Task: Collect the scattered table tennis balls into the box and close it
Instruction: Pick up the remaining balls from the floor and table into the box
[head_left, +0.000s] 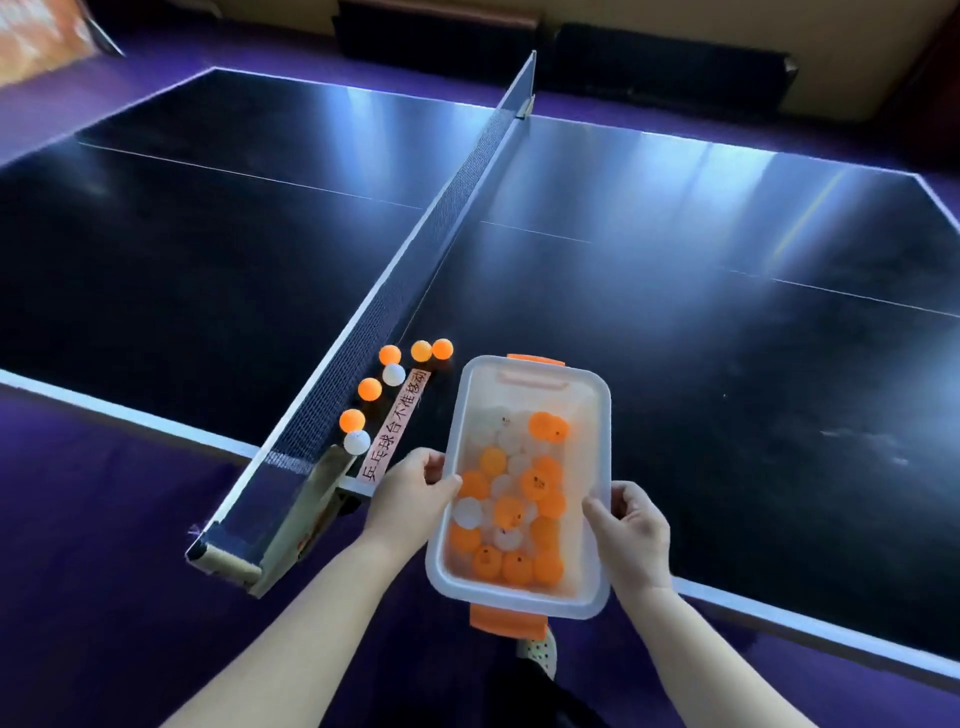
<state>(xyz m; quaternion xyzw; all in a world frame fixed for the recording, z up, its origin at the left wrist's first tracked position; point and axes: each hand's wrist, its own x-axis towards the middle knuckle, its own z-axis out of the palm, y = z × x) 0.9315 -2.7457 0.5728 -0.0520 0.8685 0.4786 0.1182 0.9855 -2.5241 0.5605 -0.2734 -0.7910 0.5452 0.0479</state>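
Note:
A clear plastic box (597, 415) with orange clasps at both ends is held over the near edge of the table. It has no lid on and holds several orange and white balls (511, 499). My left hand (410, 488) grips its left rim and my right hand (631, 530) grips its right rim. Several loose balls lie beside the net: orange ones (370, 388) and two white ones (394, 374), close to the left of the box.
The dark table tennis table (727, 291) fills the view, with its net (415, 249) running away from me and the net clamp (291, 525) at the near edge. A pink paper strip (397, 428) with characters lies between the loose balls and the box. Purple floor surrounds the table.

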